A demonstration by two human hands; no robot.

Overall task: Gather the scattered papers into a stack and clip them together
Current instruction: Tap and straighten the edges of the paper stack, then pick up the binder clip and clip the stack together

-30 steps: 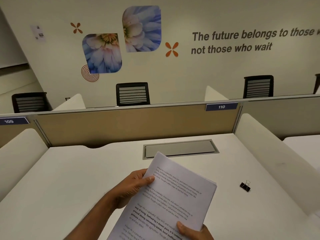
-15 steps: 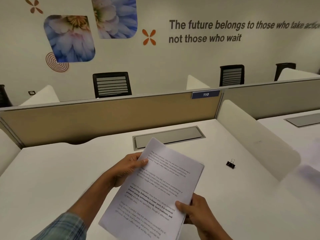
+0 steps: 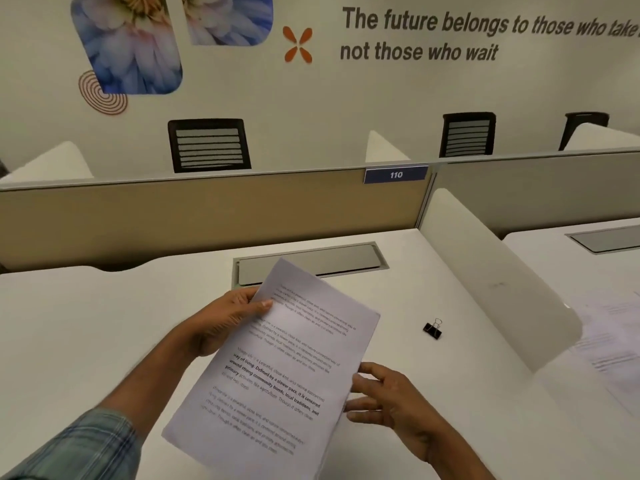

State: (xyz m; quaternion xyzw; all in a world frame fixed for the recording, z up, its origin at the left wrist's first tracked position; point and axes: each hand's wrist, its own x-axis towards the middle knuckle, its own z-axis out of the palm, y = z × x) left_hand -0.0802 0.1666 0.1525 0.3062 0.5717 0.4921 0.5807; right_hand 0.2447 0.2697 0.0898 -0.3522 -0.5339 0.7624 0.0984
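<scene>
Above the near edge of the white desk (image 3: pixel 104 323), a stack of printed papers (image 3: pixel 277 368) is held tilted, its top corner pointing away from the viewer. The left hand (image 3: pixel 221 323), emerging from a plaid sleeve (image 3: pixel 79 445), grips the stack's upper left edge, thumb on the printed face and fingers behind. The right hand (image 3: pixel 391 400) is open, its fingers spread against the stack's lower right edge without closing on it. A black binder clip (image 3: pixel 433 330) lies on the desk beyond the right hand, well apart from the papers and untouched. Farther back, a grey cable flap (image 3: pixel 329 261) is set into the desk, then a tan partition (image 3: pixel 207 216) carrying a blue label reading 110 (image 3: pixel 396 174).
</scene>
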